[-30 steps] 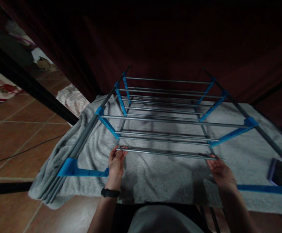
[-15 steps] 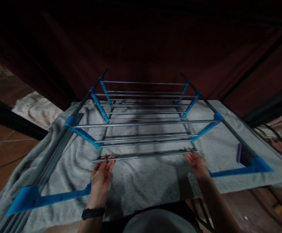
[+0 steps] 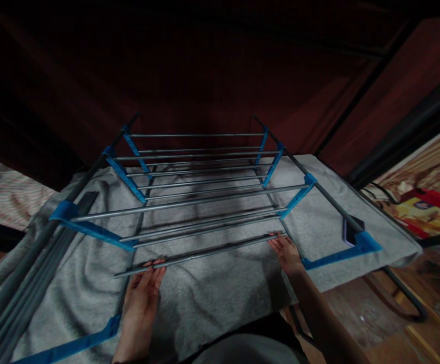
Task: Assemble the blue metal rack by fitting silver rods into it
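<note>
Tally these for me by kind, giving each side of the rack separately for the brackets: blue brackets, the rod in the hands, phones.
Blue brackets, left side: 4
Blue brackets, right side: 4
Rod held by left hand and right hand: 1
Phone: 1
Total: 10

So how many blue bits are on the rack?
8 blue brackets: four along the left pole, nearest bracket cut off by the frame; four along the right pole, nearest bracket beside the phone. Others may be hidden.
</note>
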Available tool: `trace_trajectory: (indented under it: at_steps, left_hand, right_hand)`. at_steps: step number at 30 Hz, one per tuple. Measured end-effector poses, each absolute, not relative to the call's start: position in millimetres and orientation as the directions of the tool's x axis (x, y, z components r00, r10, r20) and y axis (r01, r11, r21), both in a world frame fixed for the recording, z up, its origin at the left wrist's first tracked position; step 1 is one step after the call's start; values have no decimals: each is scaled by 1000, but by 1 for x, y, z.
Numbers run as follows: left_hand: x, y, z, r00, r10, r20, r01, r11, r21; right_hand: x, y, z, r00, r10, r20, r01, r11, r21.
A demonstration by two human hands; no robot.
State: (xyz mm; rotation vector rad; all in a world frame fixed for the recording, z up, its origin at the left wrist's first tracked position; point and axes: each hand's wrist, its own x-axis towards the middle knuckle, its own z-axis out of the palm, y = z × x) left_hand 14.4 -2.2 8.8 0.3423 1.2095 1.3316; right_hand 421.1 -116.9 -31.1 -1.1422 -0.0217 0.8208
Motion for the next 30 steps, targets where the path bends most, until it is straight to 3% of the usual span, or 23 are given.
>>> trace_trajectory:
  at_steps: [17,30]
  left_hand:
    - [10,-5,0,-163,915,-368,-489,249,836]
    - [5,2,-5,-116,903,-414,-482,314,818]
  right_hand:
    - [413,-113,-27,744,579,-333,-525,198,-828]
    - [413,-115,-22,733,594,-330,-537,209,-817]
